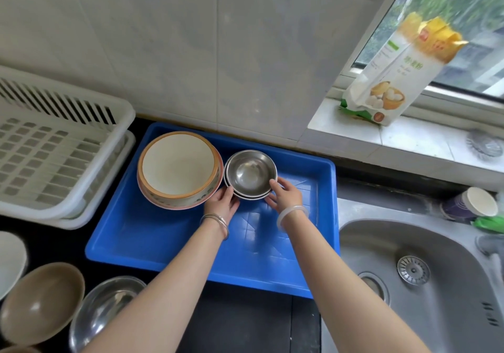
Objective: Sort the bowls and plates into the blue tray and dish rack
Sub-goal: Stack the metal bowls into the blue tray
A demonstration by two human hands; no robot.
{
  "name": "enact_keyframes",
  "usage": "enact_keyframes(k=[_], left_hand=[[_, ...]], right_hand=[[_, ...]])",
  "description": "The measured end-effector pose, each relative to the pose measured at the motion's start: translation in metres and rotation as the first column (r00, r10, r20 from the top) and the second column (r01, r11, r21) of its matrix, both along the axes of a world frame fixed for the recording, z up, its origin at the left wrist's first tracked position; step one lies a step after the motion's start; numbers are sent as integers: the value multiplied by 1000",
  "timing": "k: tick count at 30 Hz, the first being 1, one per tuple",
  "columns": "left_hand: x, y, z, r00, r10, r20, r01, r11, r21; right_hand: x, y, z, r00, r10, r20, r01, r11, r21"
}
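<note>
A stack of small steel bowls (pixel 250 173) stands in the blue tray (pixel 152 232), near its far side. My left hand (pixel 222 201) grips the stack's near-left rim and my right hand (pixel 285 196) grips its near-right rim. A stack of large cream bowls with orange rims (pixel 178 168) sits beside it at the tray's far left. The white dish rack (pixel 54 156) stands to the left of the tray with nothing in it. At the lower left wait a brown bowl (pixel 43 302), a clear glass bowl (pixel 103 309) and a white dish (pixel 11 262).
A steel sink (pixel 425 271) with a drain strainer lies right of the tray. A paper cup (pixel 469 202) and a green item sit at the sink's far edge. A flour bag (pixel 395 80) and a steel scrubber (pixel 484 145) rest on the windowsill.
</note>
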State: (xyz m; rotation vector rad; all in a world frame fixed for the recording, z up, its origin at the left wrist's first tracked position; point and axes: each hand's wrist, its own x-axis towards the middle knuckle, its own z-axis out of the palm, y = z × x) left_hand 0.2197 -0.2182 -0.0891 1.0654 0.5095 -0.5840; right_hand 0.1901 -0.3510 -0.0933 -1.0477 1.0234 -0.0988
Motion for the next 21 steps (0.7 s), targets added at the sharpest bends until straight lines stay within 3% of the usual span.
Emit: enact_keyframes(k=[11, 17, 21], left_hand=[[0, -4, -3, 999, 47, 15, -47, 998, 46], [-15, 11, -3, 991, -107, 76, 83, 960, 267], [-33, 38, 14, 929, -335, 154, 226, 847, 481]], right_hand=[[-3, 1, 5, 999, 43, -21, -43, 999, -8], [-23, 4, 19, 992, 112, -51, -117, 989, -86], [-47, 14, 34, 978, 201, -62, -208, 969, -135]])
